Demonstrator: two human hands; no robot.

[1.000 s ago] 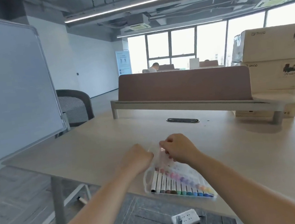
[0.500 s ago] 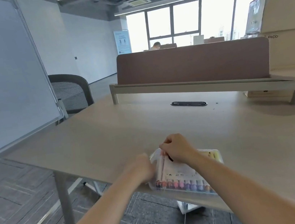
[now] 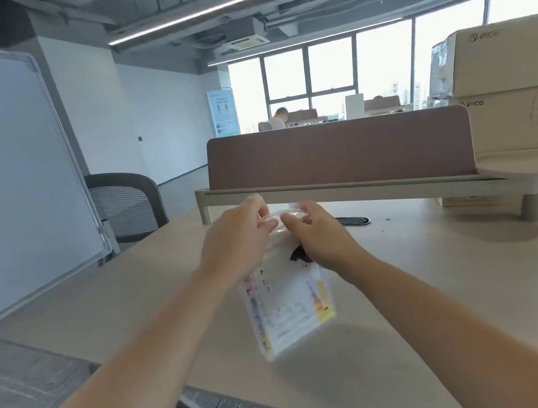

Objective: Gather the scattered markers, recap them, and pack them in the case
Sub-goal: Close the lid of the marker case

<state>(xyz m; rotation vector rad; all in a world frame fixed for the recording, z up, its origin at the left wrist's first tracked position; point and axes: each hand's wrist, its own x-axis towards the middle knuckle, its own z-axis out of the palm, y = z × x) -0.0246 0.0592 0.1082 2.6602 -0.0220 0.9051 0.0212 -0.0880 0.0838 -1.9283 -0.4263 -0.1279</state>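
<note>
The clear plastic marker case point(image 3: 289, 308) hangs upright above the desk point(image 3: 447, 300), its white printed insert facing me and coloured marker ends showing along its left edge. My left hand point(image 3: 235, 243) and my right hand point(image 3: 317, 235) both grip the case's top edge, fingers curled round the clear handle. The markers inside are mostly hidden behind the insert. No loose markers show on the desk.
A brown divider panel point(image 3: 340, 155) crosses the desk behind my hands, with a black cable grommet point(image 3: 354, 221) before it. Stacked cardboard boxes point(image 3: 506, 84) stand at the right. A whiteboard point(image 3: 5, 178) and a mesh chair point(image 3: 126, 206) are on the left.
The case lay flat near the desk's front edge with my hands on its top end. Both hands have lifted it, so it now hangs upright further out over the desk.
</note>
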